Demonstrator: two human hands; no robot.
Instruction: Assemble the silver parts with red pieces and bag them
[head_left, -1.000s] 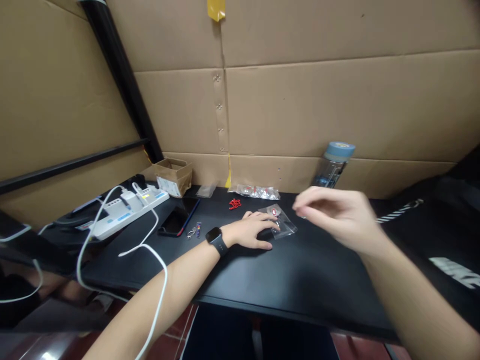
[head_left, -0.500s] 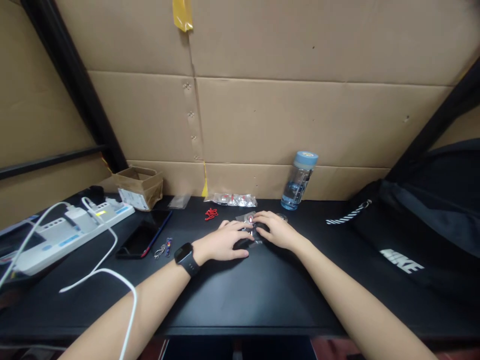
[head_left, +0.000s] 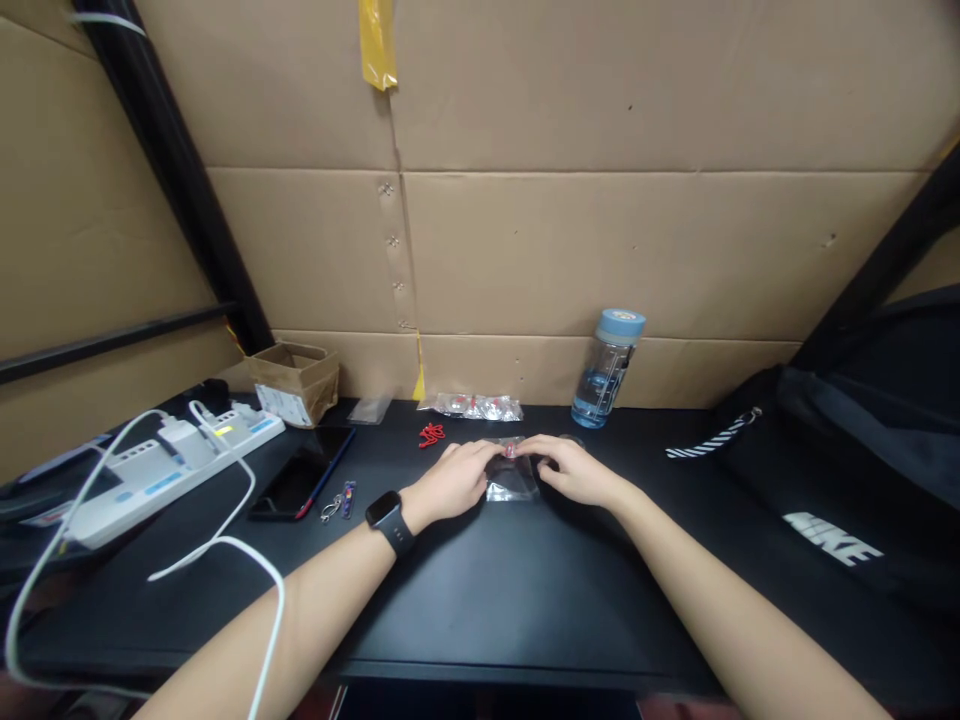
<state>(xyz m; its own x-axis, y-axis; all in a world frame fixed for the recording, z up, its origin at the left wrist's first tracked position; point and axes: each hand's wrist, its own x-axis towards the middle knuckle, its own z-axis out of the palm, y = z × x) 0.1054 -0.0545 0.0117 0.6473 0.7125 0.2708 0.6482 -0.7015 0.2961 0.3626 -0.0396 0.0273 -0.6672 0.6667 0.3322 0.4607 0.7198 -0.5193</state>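
A small clear plastic bag [head_left: 511,488] lies on the black tabletop, with a small red and whitish piece [head_left: 511,451] at its upper part. My left hand [head_left: 457,480], with a black watch [head_left: 388,517] on its wrist, is closed at the bag's left side, its index finger reaching the piece. From the other side, my right hand [head_left: 571,470] has its index fingertip on the same piece, with the other fingers curled below. Whether the piece is inside the bag I cannot tell. A red cord [head_left: 431,435] lies beyond my left hand.
At the back are a silvery packet [head_left: 476,407] and a water bottle [head_left: 606,370]. To the left lie a phone [head_left: 304,475], a keychain [head_left: 341,501], a power strip [head_left: 180,475] with white cables and a paper box [head_left: 296,380]. A black bag [head_left: 810,470] fills the right.
My fingers have drawn in from lying spread over the bag, and both index fingertips now meet at the red piece. More of the bag shows. The view has shifted slightly.
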